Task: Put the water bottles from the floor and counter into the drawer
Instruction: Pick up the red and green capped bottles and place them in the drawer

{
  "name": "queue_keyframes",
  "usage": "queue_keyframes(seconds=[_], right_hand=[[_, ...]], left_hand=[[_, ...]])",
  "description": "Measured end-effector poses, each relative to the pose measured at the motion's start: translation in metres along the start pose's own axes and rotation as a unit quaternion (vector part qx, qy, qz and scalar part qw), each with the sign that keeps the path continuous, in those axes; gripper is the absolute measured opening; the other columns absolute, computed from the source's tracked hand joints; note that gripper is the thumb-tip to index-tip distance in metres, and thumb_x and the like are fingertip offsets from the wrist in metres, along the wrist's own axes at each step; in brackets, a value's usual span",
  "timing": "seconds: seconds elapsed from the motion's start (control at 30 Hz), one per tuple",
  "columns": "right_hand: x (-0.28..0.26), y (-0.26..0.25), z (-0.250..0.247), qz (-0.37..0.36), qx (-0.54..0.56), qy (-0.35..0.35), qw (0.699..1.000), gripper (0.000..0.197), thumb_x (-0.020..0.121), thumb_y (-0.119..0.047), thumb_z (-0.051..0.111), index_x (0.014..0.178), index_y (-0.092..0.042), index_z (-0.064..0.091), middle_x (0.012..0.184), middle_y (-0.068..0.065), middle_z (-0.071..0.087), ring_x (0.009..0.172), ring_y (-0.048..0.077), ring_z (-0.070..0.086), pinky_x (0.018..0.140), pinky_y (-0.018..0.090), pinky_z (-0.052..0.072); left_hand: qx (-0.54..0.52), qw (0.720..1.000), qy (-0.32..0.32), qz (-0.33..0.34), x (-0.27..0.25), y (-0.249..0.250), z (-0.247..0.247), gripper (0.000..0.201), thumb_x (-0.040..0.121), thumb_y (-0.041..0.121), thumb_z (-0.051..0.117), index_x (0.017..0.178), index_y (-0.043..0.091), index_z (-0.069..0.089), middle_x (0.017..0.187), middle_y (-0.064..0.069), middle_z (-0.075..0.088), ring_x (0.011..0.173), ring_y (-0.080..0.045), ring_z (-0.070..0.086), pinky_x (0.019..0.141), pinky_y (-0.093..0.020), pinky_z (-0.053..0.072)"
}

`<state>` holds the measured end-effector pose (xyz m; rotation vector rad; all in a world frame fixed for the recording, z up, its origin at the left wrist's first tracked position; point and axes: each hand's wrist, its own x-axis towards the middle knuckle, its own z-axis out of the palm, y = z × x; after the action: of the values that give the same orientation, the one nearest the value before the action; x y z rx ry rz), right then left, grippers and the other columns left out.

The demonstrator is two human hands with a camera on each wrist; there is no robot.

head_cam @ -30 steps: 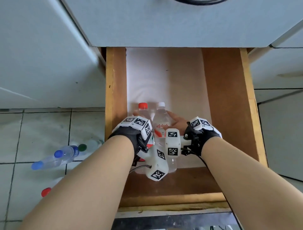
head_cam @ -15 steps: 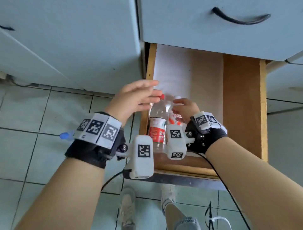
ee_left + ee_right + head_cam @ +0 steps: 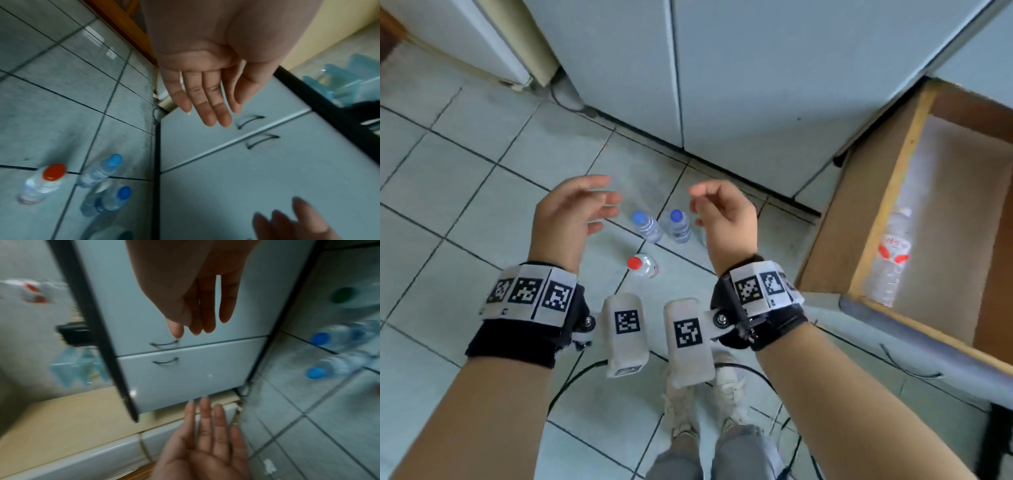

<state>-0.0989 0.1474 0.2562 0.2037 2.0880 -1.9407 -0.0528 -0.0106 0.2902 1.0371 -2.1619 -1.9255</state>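
Observation:
Two blue-capped bottles and a red-capped bottle stand on the tiled floor, also in the left wrist view as the blue-capped pair and the red-capped one. My left hand and right hand hover above them, both empty with relaxed fingers. The wooden drawer is pulled out at the right, with a white-capped bottle lying inside. A green-capped bottle shows in the right wrist view.
Grey cabinet doors rise behind the bottles, with black handles. My shoes and a black cable are on the floor near me. The drawer's front edge juts out at my right.
Both hands have left the bottles in the drawer and swung left over the floor bottles. My head has turned left, so the drawer now sits at the right edge.

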Motion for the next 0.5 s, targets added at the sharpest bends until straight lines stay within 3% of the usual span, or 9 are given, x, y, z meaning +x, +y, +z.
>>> queue_keyframes(seconds=[0.1,0.17,0.23,0.3,0.4,0.5], right_hand=[[-0.002,0.094,0.020,0.074,-0.032,0.029,0.996,0.029,0.082,-0.005,0.053,0.070,-0.032,0.057,0.073,-0.008,0.058,0.073,0.014,0.055,0.078,0.040,0.048],[0.005,0.150,0.020,0.112,-0.039,0.045,0.992,0.011,0.079,-0.013,0.063,0.082,-0.022,0.058,0.084,0.004,0.058,0.078,0.017,0.053,0.074,0.027,0.047],[0.020,0.198,0.017,0.139,-0.070,0.056,0.986,0.029,0.077,-0.020,0.070,0.102,-0.016,0.056,0.104,0.011,0.056,0.089,0.017,0.050,0.072,0.013,0.043],[0.039,0.235,0.014,0.140,-0.112,0.070,0.981,0.051,0.075,-0.025,0.072,0.118,-0.013,0.049,0.123,0.014,0.049,0.098,0.016,0.048,0.080,0.020,0.043],[0.068,0.269,0.012,0.139,-0.201,0.065,0.968,0.076,0.069,-0.031,0.076,0.133,-0.017,0.038,0.140,0.010,0.033,0.121,0.020,0.043,0.101,0.033,0.040],[0.106,0.291,0.011,0.114,-0.297,0.034,0.948,0.095,0.066,-0.029,0.079,0.142,-0.015,0.024,0.149,0.007,0.027,0.138,0.022,0.029,0.113,0.032,0.027]], left_hand=[[0.003,0.999,0.036,-0.035,0.017,-0.072,-0.015,0.014,0.072,0.017,0.057,0.075,0.030,0.060,0.055,0.022,0.068,0.066,-0.002,0.062,0.065,-0.020,0.040],[0.005,0.998,0.044,-0.052,0.033,-0.128,-0.018,0.022,0.072,0.010,0.058,0.076,0.031,0.058,0.058,0.019,0.068,0.072,-0.005,0.059,0.062,-0.016,0.039],[0.014,0.996,0.041,-0.075,0.051,-0.184,-0.013,0.034,0.077,-0.003,0.058,0.080,0.030,0.056,0.077,0.012,0.066,0.078,-0.007,0.059,0.062,-0.012,0.040],[0.026,0.994,0.032,-0.103,0.068,-0.232,-0.004,0.033,0.077,-0.002,0.063,0.095,0.025,0.058,0.101,0.001,0.061,0.097,-0.013,0.054,0.076,-0.018,0.043],[0.059,0.987,0.027,-0.145,0.084,-0.283,0.009,0.059,0.075,0.005,0.071,0.127,0.016,0.048,0.128,0.001,0.050,0.117,-0.016,0.044,0.102,-0.032,0.039],[0.062,0.979,0.019,-0.193,0.099,-0.320,0.019,0.069,0.074,0.008,0.073,0.134,0.023,0.041,0.140,0.008,0.043,0.124,-0.013,0.039,0.109,-0.040,0.036]])
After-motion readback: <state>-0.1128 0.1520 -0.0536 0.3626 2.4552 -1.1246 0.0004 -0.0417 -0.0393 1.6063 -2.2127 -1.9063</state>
